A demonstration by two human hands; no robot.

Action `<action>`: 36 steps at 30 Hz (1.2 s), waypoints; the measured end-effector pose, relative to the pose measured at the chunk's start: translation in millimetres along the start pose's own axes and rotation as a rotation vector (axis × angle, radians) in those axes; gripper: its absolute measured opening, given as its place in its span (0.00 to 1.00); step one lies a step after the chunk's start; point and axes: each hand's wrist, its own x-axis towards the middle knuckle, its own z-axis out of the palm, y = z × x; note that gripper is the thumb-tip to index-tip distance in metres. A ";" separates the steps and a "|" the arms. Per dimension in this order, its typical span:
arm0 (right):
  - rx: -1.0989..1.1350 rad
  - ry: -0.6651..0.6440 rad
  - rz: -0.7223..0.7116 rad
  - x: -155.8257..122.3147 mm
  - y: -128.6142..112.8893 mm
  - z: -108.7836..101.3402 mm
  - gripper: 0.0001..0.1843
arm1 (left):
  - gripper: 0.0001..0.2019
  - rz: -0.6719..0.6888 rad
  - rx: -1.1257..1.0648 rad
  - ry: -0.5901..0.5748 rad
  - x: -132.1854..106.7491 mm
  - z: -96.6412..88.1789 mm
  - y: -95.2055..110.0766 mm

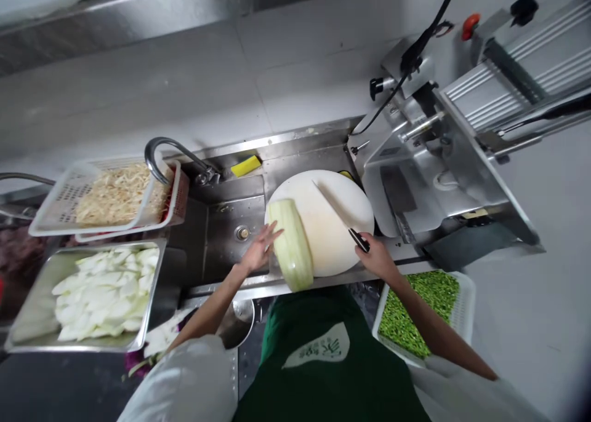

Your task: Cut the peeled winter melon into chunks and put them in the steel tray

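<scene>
A large peeled pale-green gourd (290,246) lies lengthwise along the left side of a round white cutting board (332,250), its near end reaching past the board's edge. My left hand (261,248) rests against the gourd's left side with fingers spread. On the board's right edge, my right hand (375,256) is closed around the dark handle of a knife (339,211). The blade points up and to the left across the board, apart from the gourd.
Left of the board is a sink (231,243) with a curved faucet (173,142) and yellow sponge (246,165). A metal pan (154,299) holds pale slices; a white basket (50,216) holds shreds. A slicing machine (489,176) stands right, above a basket of chopped greens (464,305). A cleaver (397,191) lies nearby.
</scene>
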 end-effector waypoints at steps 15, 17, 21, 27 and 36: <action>-0.097 -0.060 0.035 15.6 23.3 -27.8 0.21 | 0.64 -0.704 0.347 0.224 60.3 84.7 95.2; -0.107 -0.076 0.032 16.4 31.8 -35.7 0.21 | 0.62 -0.551 0.397 0.038 54.5 62.5 86.6; -0.176 -0.100 0.013 18.7 40.4 -44.8 0.21 | 0.56 -0.073 0.310 -0.408 74.3 20.5 71.4; -0.368 -0.173 0.070 23.4 31.4 -62.1 0.19 | 0.40 0.209 0.002 -0.437 106.6 -12.6 46.3; -0.467 -0.333 -0.188 10.2 -45.5 -86.3 0.16 | 0.15 -0.441 -0.274 0.561 70.0 -72.3 -17.8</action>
